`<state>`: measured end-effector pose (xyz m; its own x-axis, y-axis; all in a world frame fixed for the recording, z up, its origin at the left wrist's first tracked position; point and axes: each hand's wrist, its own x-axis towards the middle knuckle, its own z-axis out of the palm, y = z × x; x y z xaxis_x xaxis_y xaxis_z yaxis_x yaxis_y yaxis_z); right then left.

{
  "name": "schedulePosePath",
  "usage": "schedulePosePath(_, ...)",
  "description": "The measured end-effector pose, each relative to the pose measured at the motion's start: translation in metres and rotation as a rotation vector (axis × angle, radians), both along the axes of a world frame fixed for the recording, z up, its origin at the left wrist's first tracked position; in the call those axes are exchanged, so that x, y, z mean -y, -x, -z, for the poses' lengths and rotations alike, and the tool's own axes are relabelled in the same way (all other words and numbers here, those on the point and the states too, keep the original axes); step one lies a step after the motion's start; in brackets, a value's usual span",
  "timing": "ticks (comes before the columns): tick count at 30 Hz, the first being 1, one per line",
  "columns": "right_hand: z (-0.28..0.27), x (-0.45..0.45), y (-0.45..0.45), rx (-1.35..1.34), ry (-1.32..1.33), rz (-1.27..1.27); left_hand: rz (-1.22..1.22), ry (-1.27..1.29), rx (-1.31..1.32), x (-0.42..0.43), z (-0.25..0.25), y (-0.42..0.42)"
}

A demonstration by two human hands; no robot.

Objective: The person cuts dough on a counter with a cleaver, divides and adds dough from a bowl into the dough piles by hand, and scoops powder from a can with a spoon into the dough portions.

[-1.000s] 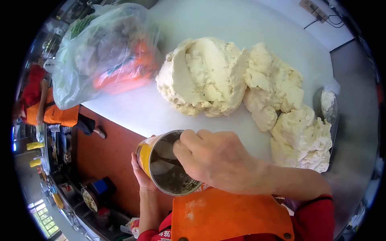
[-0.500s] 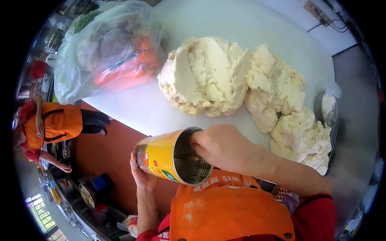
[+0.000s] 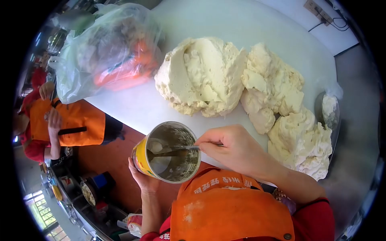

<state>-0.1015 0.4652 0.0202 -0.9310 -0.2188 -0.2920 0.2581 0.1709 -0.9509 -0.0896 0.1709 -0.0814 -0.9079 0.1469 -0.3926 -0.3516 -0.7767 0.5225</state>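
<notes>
My left hand (image 3: 144, 178) is wrapped around the lower side of a large yellow tin can (image 3: 140, 157), whose open mouth tilts toward me. Between the fingers of my right hand (image 3: 239, 150) is the handle of a metal spoon (image 3: 183, 147), which reaches over the rim into the can. Pale residue coats the can's inner wall; how much lies at the bottom is hard to make out. Beyond the can, a big hollowed lump of pale dough (image 3: 201, 76) rests on the white worktop (image 3: 132, 110). Rougher dough pieces (image 3: 275, 82) lie to its right.
A clear plastic bag (image 3: 110, 60) with orange-red contents stands at the worktop's far left. At the right, a metal bowl (image 3: 319, 108) holds white powder. A co-worker in an orange apron (image 3: 80, 122) stands at left, beyond the red floor (image 3: 102, 160).
The can has turned so its mouth faces me more. My right hand has drawn back rightward from the can, bringing the spoon into sight. The co-worker has come closer, arms raised.
</notes>
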Motion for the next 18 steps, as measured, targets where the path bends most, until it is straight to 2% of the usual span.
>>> schedulePosePath(4, -0.02, -0.013, 0.002, 0.086, 0.033, -0.012, -0.136, -0.099, 0.108, -0.009, 0.011, -0.004)
schedulePosePath(8, -0.03, -0.025, 0.005, 0.173, 0.052, -0.005, -0.103, -0.219, 0.16, -0.021, 0.013, -0.007)
schedulePosePath(11, -0.029, -0.031, 0.006, 0.172, 0.073, 0.008, -0.102, -0.164, 0.209, -0.02, 0.022, -0.007)
schedulePosePath(15, -0.037, -0.045, 0.01, 0.169, 0.056, 0.034, -0.019, -0.133, 0.222, -0.042, -0.001, -0.001)
schedulePosePath(18, -0.043, -0.058, 0.016, 0.214, 0.06, 0.105, -0.031, -0.15, 0.297, -0.037, 0.007, -0.002)
